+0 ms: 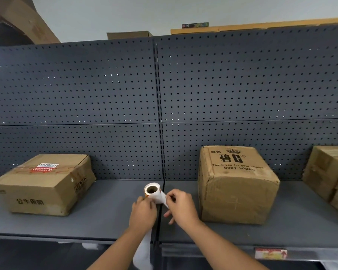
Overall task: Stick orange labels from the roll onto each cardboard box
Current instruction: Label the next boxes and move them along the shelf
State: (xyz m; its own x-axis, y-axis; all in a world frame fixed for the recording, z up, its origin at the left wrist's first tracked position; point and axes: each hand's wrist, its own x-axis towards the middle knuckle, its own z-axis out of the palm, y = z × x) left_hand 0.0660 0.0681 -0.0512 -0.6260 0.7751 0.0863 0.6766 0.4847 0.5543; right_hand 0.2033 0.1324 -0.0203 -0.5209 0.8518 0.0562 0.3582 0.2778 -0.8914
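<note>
The label roll [152,190] is held above the grey shelf [105,221], its cardboard core facing me and an orange edge showing. My left hand [142,212] grips the roll from below. My right hand [180,206] pinches the white backing strip at the roll's right side. A long tail of white backing [143,250] hangs down under my left hand. A flat cardboard box [45,184] with a red-and-white sticker on top lies to the left. A taller baby-wipes box [236,186] stands to the right.
More stacked cardboard boxes [330,176] sit at the far right of the shelf. A dark pegboard wall [160,104] backs the shelf. A small red-and-yellow tag [270,253] is stuck on the shelf's front edge.
</note>
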